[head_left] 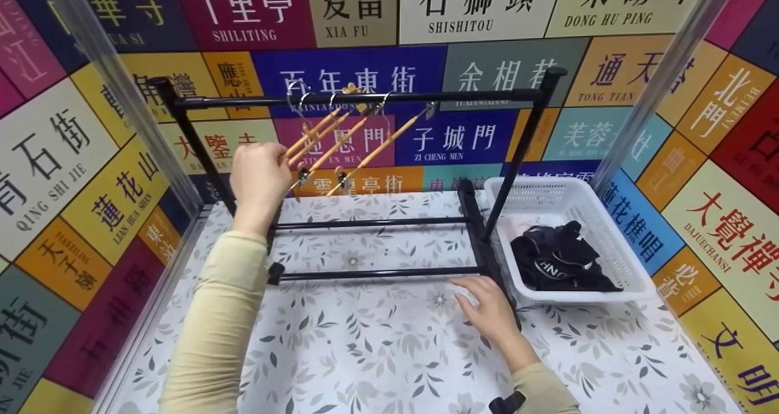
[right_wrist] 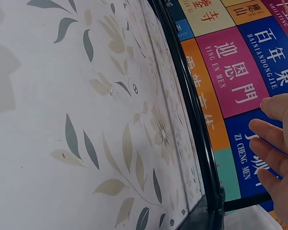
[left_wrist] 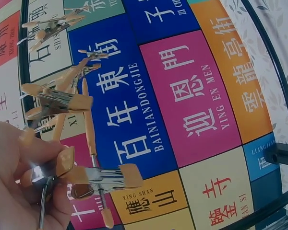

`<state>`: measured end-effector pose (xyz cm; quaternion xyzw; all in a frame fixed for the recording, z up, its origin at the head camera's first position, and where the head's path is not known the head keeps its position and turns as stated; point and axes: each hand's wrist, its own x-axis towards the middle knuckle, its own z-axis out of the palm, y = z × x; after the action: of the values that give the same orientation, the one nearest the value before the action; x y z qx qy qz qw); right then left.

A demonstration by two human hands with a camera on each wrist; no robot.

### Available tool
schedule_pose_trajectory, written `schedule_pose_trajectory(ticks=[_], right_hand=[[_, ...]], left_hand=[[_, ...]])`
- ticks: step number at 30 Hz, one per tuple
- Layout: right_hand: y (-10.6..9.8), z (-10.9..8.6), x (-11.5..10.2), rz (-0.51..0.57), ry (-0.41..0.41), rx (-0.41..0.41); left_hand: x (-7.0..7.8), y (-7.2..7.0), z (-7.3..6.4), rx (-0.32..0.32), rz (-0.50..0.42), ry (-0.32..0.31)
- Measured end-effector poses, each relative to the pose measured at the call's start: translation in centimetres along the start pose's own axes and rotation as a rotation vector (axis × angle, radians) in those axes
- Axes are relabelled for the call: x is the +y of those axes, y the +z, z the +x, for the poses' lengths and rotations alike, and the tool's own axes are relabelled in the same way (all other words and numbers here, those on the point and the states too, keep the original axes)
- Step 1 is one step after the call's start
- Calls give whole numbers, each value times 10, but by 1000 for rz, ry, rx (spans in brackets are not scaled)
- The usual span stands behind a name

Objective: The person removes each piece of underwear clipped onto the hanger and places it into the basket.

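Note:
Several wooden clip hangers (head_left: 389, 141) hang by metal hooks from the top bar of a black garment rack (head_left: 462, 96). My left hand (head_left: 261, 173) is at the left end of the group, its fingers gripping one wooden clip hanger. In the left wrist view my left hand (left_wrist: 24, 177) pinches the metal part of a clip hanger (left_wrist: 108, 177), with other clips close beside it. My right hand (head_left: 487, 310) is by the rack's lower right side, fingers loosely spread and holding nothing; the right wrist view shows the same hand (right_wrist: 281, 143) with its fingers apart.
A white plastic basket (head_left: 633, 256) stands right of the rack, with black clothing (head_left: 560, 259) bearing white letters inside. Two lower bars (head_left: 377, 274) join the rack's feet. Printed sign panels surround the leaf-patterned tabletop (head_left: 353, 353).

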<state>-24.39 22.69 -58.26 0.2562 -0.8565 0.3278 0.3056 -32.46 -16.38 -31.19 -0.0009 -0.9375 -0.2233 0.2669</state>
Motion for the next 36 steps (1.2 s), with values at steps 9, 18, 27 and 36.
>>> schedule_pose_trajectory(ticks=[9, 18, 27, 36], right_hand=[[-1, 0, 1, 0, -5, 0], [-1, 0, 1, 7, -11, 14], [-1, -2, 3, 2, -5, 8], [5, 4, -2, -6, 9, -5]], left_hand=[[-18, -8, 1, 36, 30, -78], [-23, -15, -2, 54, -12, -106], [-13, -20, -4, 67, -29, -62], [-5, -12, 5, 42, 20, 8]])
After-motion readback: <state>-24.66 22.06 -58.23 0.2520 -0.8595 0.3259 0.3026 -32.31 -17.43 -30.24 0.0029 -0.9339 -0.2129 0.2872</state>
